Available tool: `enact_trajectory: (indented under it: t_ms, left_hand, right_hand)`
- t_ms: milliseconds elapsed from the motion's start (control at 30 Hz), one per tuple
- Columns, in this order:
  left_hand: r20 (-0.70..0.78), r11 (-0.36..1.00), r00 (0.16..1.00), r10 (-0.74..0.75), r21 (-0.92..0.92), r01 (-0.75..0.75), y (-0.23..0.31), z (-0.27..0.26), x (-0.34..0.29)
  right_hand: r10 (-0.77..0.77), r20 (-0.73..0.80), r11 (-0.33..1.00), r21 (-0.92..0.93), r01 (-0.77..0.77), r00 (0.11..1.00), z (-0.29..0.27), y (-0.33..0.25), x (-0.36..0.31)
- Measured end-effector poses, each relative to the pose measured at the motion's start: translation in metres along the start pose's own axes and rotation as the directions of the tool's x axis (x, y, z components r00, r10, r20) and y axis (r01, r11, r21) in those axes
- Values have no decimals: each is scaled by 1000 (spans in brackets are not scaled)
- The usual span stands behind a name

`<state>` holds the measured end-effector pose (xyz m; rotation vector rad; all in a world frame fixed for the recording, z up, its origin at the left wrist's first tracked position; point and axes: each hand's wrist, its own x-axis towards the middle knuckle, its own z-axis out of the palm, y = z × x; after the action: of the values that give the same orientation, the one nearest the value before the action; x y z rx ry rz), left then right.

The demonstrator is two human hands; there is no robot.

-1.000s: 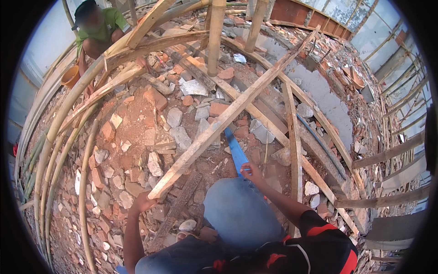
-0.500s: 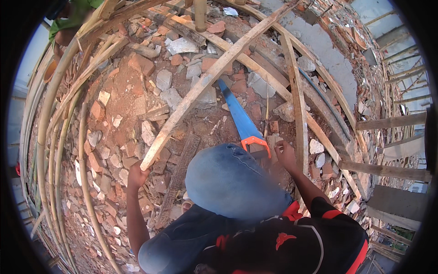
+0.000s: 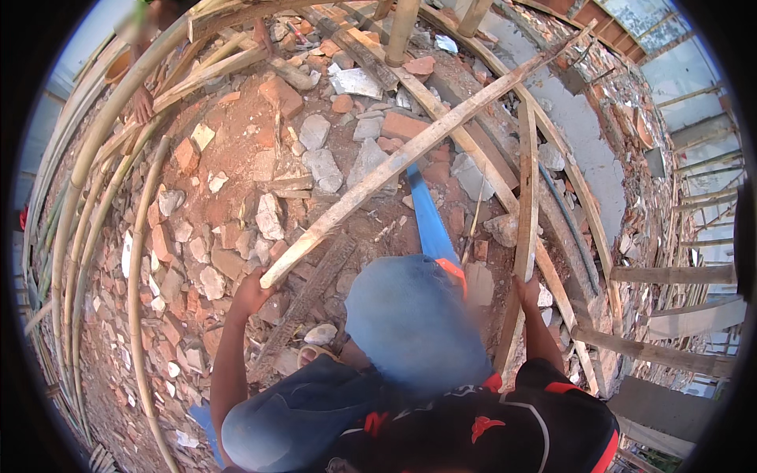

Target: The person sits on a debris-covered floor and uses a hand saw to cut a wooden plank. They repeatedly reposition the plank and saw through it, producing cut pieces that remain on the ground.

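My left hand [image 3: 251, 293] is closed around the near end of a long wooden batten [image 3: 355, 195], which slants away to the far right. To the right, my right hand [image 3: 526, 293] grips the edge of a second wooden batten [image 3: 527, 197] that runs nearly straight away from me; its fingers are partly hidden behind the wood. The first batten crosses over other timber farther off. Between my hands a hand saw [image 3: 430, 219] with a blue blade lies on the rubble. My bent knee covers most of its orange handle, and the first batten passes over the blade near its tip.
Broken bricks and concrete chunks [image 3: 322, 169] cover the ground. Bamboo poles [image 3: 136, 299] lie along the left, and a dark rough board [image 3: 303, 296] rests near my left hand. Upright posts [image 3: 402, 31] stand at the back. A co-worker's hand [image 3: 143, 104] is at the far left.
My right hand has moved from beside the saw handle to the right-hand batten and taken hold of it. My left hand still holds its batten. The view has shifted, and my knee now hides more of the saw.
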<state>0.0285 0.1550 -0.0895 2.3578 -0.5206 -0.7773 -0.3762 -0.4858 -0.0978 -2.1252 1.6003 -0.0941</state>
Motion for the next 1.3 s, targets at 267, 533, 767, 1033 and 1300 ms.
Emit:
enact_trajectory:
  t_ms: [267, 533, 767, 1033, 1300]
  left_hand:
    - [-225, 955, 971, 82, 298, -12, -13, 30, -16]
    - [-434, 883, 873, 221, 470, 10, -27, 37, -9]
    - [-512, 874, 805, 299, 486, -15, -32, 62, -19]
    - [-401, 861, 888, 224, 509, 13, -42, 30, -16]
    - [-586, 951, 803, -109, 174, 256, -96, 51, -92]
  right_hand:
    - [44, 49, 984, 171, -52, 998, -16, -37, -57]
    - [-100, -204, 994, 12, 105, 974, -45, -7, -115]
    - [-340, -421, 901, -402, 163, 841, -135, -42, -112]
    - [-898, -170, 433, -495, 753, 405, -165, -175, -36]
    - [-951, 206, -295, -373, 880, -231, -92, -393, 9]
